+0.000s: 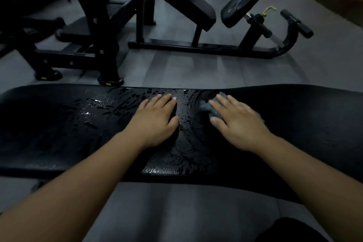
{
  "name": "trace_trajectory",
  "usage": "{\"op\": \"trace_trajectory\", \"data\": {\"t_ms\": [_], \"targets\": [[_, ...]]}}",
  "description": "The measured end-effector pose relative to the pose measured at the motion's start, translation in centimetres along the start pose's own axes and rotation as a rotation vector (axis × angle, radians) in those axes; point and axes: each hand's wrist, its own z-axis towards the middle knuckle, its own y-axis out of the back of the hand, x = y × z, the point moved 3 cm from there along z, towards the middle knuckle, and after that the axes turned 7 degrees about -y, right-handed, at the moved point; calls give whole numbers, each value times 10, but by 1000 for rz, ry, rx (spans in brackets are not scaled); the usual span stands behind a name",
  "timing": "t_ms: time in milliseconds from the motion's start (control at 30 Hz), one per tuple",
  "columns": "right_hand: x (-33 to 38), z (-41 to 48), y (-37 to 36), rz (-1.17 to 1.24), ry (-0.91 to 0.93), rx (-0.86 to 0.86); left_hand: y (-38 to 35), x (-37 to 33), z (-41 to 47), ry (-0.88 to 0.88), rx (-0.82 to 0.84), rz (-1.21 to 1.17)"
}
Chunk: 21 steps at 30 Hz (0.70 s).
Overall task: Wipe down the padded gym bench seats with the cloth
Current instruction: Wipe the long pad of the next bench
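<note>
A long black padded bench (304,124) runs across the view in front of me. Its left and middle parts are wet, with droplets and streaks shining on the pad. My left hand (155,120) rests flat on the pad near the middle, fingers straight. My right hand (237,124) presses flat on a grey cloth (206,107), which shows at the fingertips and mostly lies hidden under the palm. A smeared wet strip lies between the two hands.
Beyond the bench, across a strip of grey floor (176,68), stands a black incline bench (184,0) with a padded seat (241,2) and foam rollers (296,23). A black rack frame (92,31) stands at the back left.
</note>
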Motion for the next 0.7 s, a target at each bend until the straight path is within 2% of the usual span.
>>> {"op": "trace_trajectory", "data": {"t_ms": [67, 167, 233, 333, 433, 500, 600, 700], "targets": [[17, 1, -3, -16, -26, -20, -1, -18, -17, 24, -18, -32], [37, -57, -11, -14, 179, -29, -4, -43, -36, 55, -43, -59], [24, -88, -9, 17, 231, 15, -7, -55, -38, 70, -47, -64], [6, -73, -6, 26, 121, -10, -11, -70, -38, 75, -83, -55], [33, -64, -11, 11, 24, -71, -14, -73, -40, 81, -122, -28], [46, -88, -17, 16, 119, -91, -15, -71, -42, 71, -120, -26], [23, -111, -17, -29, 227, -92, -12, -71, -41, 59, -136, -32], [10, -82, -8, 4, 44, -108, -12, -70, -38, 65, -150, -39]]}}
